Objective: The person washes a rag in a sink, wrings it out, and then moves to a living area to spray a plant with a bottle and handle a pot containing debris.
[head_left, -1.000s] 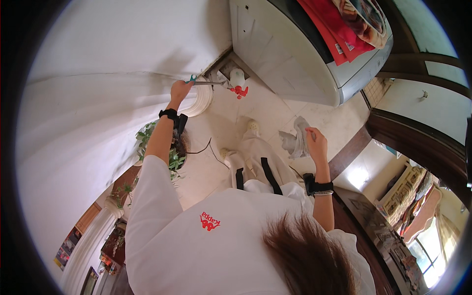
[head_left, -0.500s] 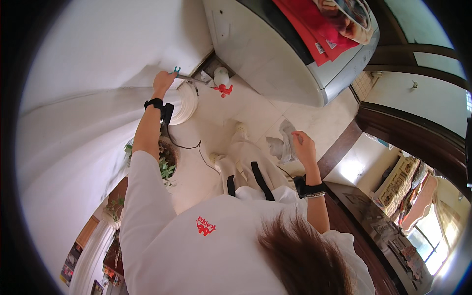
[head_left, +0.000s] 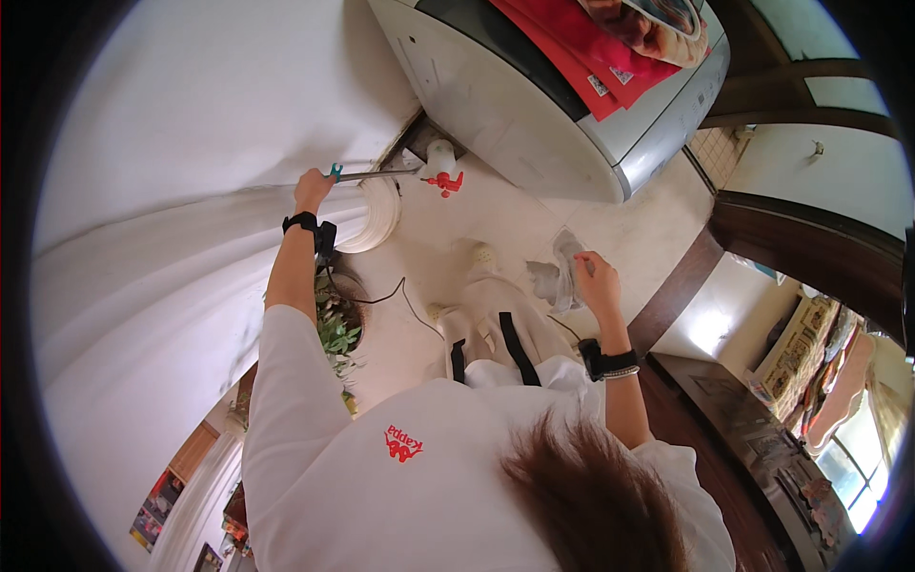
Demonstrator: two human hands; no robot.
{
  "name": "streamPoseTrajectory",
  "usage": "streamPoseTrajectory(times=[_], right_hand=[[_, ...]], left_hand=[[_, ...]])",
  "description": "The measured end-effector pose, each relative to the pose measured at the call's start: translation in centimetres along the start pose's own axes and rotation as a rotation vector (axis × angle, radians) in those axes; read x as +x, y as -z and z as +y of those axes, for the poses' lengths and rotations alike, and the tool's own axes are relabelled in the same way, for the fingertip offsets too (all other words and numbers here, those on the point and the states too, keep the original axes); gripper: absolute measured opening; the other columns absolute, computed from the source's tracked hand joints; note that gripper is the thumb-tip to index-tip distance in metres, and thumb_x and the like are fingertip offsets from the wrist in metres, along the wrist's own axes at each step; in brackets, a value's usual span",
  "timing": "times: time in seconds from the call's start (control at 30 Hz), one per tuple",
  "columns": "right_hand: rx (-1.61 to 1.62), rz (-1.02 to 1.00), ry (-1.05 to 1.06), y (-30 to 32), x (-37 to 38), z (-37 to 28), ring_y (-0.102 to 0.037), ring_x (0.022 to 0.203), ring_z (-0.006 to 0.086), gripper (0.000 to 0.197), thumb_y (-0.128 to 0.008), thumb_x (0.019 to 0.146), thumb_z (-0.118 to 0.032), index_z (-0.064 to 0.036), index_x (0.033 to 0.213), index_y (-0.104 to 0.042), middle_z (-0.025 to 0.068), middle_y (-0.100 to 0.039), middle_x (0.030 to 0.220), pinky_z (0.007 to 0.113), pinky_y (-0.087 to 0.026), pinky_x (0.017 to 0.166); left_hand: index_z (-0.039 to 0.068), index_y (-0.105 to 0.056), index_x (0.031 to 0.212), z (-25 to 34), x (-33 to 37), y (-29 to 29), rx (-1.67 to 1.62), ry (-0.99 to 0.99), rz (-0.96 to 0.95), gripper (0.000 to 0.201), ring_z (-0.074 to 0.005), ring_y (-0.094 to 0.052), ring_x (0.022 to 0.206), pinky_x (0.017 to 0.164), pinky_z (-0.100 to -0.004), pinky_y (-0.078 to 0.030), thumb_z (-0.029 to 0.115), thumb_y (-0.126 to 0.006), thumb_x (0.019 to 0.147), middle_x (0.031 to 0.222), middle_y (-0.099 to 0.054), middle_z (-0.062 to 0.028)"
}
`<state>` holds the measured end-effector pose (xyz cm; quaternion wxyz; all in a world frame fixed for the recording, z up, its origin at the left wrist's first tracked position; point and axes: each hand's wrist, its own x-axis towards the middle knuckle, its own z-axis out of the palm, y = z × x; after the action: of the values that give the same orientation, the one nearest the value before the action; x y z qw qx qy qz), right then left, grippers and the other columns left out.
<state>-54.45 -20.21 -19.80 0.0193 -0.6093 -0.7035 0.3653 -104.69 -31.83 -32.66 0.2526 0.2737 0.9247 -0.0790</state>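
My left hand [head_left: 313, 190] is raised and closed around the teal handle of a long grey reacher stick [head_left: 376, 174]. The stick's far end reaches a white bottle with a red spray nozzle [head_left: 442, 166] on the floor, beside the grey machine [head_left: 534, 105]. My right hand [head_left: 597, 277] holds a crumpled see-through plastic bag [head_left: 558, 279] at waist height. Both wrists wear black bands. My white shirt and hair fill the lower part of the view.
A white wall [head_left: 191, 191] runs along my left. A round white object [head_left: 376, 214] and a potted green plant [head_left: 335, 329] stand by it, with a black cable on the pale floor. Red cloth lies on the grey machine. A dark wooden doorframe [head_left: 801, 238] is at right.
The view shifted a little and my left hand with the stick swung back right, its tip again at the spray bottle. My right hand kept the plastic bag.
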Motion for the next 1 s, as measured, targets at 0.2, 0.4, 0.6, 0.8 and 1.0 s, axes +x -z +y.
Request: streamPoseTrajectory(times=[0.2, 0.4, 0.6, 0.8, 1.0], right_hand=[[0.009, 0.004, -0.017, -0.4, -0.1, 1.9, -0.054, 0.069, 0.0331, 0.017, -0.049, 0.074, -0.023, -0.0089, 0.079, -0.057, 0.0157, -0.057, 0.070, 0.039, -0.042, 0.058], [0.119, 0.041, -0.005, -0.6, -1.5, 3.3, -0.053, 0.067, 0.0330, 0.018, -0.051, 0.072, -0.024, -0.0083, 0.079, -0.057, 0.0155, -0.057, 0.070, 0.038, -0.042, 0.058], [0.102, -0.029, -0.029, -0.5, -5.3, 1.4, -0.054, 0.064, 0.0309, 0.024, -0.055, 0.068, -0.027, -0.0087, 0.083, -0.056, 0.0148, -0.056, 0.067, 0.036, -0.041, 0.056], [0.413, 0.125, 0.145, -3.8, -9.8, 3.1, -0.043, 0.049, 0.0134, 0.023, -0.056, 0.071, -0.021, -0.0098, 0.091, -0.055, 0.0049, -0.049, 0.059, 0.026, -0.035, 0.048], [0.920, 0.077, 0.045, -5.7, -16.5, 3.3, -0.044, 0.071, 0.0046, 0.021, -0.047, 0.082, -0.014, -0.0046, 0.100, -0.052, -0.0017, -0.051, 0.077, 0.017, -0.037, 0.065]], left_hand=[[0.004, -0.052, 0.094, -1.5, -2.0, 0.1, 0.042, -0.180, 0.165, 0.037, -0.0314, -0.051, 0.088, 0.070, -0.0402, -0.043, 0.029, -0.057, 0.067, 0.092, -0.054, -0.0164], [0.005, -0.052, 0.092, 2.3, -6.7, 0.3, -0.002, -0.435, 0.619, 0.030, -0.0305, -0.047, 0.086, 0.074, -0.0393, -0.040, 0.017, -0.057, 0.065, 0.089, -0.051, -0.0154], [0.005, -0.052, 0.090, 3.6, -11.7, -3.3, -0.316, -0.861, 0.401, 0.026, -0.0251, -0.053, 0.075, 0.066, -0.0318, -0.043, 0.007, -0.057, 0.065, 0.085, -0.053, -0.0125], [0.003, -0.055, 0.092, 7.9, -22.8, -6.3, -0.793, -0.821, -0.439, 0.017, -0.0125, -0.054, 0.070, 0.063, -0.0231, -0.043, 0.011, -0.048, 0.078, 0.081, -0.058, -0.0045], [0.003, -0.054, 0.095, 9.6, -32.7, -7.9, -0.816, -0.801, -0.879, 0.038, -0.0132, -0.053, 0.077, 0.070, -0.0246, -0.042, 0.035, -0.037, 0.084, 0.084, -0.057, -0.0057]])
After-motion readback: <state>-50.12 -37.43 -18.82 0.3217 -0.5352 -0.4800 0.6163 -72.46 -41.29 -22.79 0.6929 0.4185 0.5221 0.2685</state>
